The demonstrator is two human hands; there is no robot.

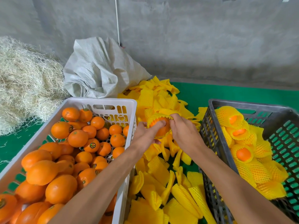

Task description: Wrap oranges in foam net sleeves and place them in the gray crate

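Both hands hold one orange (pixel 160 127) between the two crates. The left hand (pixel 146 135) fingers (pixel 157 124) curl on the fruit; the right hand (pixel 184 131) pinches the yellow foam net sleeve (pixel 159 118) over it. Gray crate (pixel 215 143) lies right of the fingers. Stickers on oranges (pixel 77 138) in the white crate (pixel 129 102) are unreadable.

Two hands meet between two crates. The left hand (pixel 146 135) grips an orange (pixel 160 126); the right hand (pixel 182 128) pinches a yellow sleeve (pixel 159 118) over it. White crate (pixel 103 101) of oranges left, gray crate (pixel 215 139) of wrapped oranges right, loose sleeves (pixel 161 183) between.
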